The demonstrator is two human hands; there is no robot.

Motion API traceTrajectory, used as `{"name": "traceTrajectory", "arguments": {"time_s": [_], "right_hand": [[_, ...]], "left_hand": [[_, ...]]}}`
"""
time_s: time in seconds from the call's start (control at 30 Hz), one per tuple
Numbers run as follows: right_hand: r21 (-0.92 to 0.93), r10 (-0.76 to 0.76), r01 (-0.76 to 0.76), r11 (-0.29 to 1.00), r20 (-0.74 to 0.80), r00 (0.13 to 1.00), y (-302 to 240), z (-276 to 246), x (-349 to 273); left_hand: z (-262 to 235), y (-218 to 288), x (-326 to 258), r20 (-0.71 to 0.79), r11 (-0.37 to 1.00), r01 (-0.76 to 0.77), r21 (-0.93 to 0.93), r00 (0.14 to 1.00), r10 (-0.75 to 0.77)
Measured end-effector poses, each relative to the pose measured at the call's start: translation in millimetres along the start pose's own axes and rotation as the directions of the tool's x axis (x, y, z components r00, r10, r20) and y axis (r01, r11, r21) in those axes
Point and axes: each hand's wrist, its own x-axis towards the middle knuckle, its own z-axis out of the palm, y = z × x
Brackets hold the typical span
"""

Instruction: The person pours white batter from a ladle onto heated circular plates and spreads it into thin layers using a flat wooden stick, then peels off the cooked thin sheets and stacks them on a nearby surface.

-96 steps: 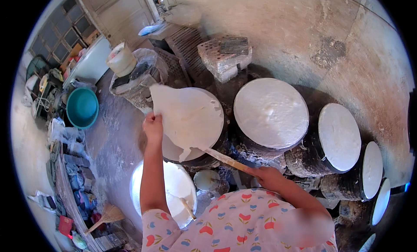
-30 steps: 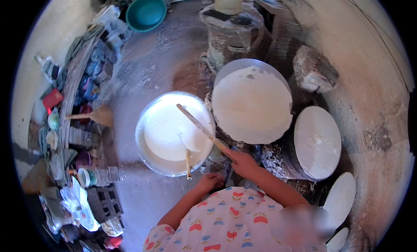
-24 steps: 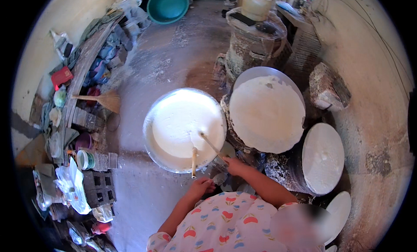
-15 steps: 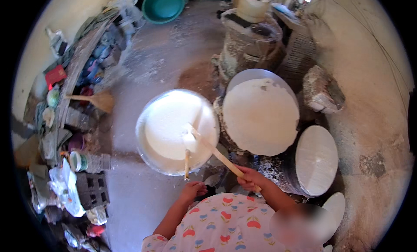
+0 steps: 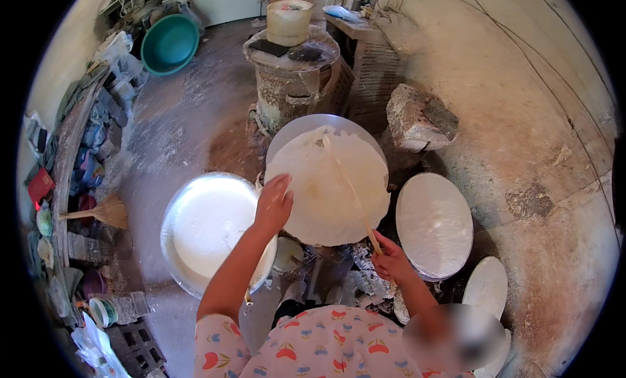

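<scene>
A large thin round flatbread [image 5: 306, 208] covers most of a round griddle [image 5: 297, 127], whose bare far rim shows. My right hand [image 5: 391, 257] is closed round the near end of a long flat wooden stick [image 5: 355, 195]. The stick slants across the sheet, its far end near the sheet's far edge. At the sheet's left edge my left hand [image 5: 272, 205] reaches out, fingers stretched and slightly apart; whether they touch it I cannot tell. Left of the griddle stands a wide metal basin [image 5: 167, 247] of white batter [image 5: 212, 228], a short handle [image 5: 248, 298] at its near rim.
Right of the griddle lie a round pale stack [image 5: 433, 225] and a smaller pale round [image 5: 486, 287]. Behind it stand a crusted drum [image 5: 290, 84] bearing a tub [image 5: 289, 22], and a rough block [image 5: 420, 117]. A green basin [image 5: 169, 44] and broom [image 5: 107, 211] are at left.
The view has turned right. The wooden stick has moved from over the batter basin to across the flatbread. My left hand has gone from near my body to the sheet's left edge.
</scene>
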Motion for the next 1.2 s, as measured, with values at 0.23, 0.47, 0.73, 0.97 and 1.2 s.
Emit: {"name": "traceTrajectory", "arguments": {"time_s": [0.23,0.47,0.73,0.97,1.2], "right_hand": [[-0.626,-0.392,0.261,0.735,-0.078,0.917,21,-20,49],[-0.985,-0.344,-0.160,-0.062,-0.129,0.930,-1,-3,31],[-0.972,-0.390,0.053,0.227,-0.041,0.920,-8,-9,37],[-0.963,-0.447,0.152,0.221,0.039,0.894,-6,-5,53],[-0.990,-0.349,-0.143,0.018,-0.140,0.927,4,0,19]], "left_hand": [[79,-45,89,0.176,0.969,-0.090,0.231,0.983,0.049],[104,-66,108,0.259,0.928,-0.086,0.363,0.966,-0.012],[103,-64,113,0.253,0.921,-0.130,0.367,0.967,0.035],[101,-71,109,0.245,0.925,-0.186,0.331,0.964,0.107],[82,-72,97,0.218,0.929,-0.168,0.329,0.971,0.098]]}}
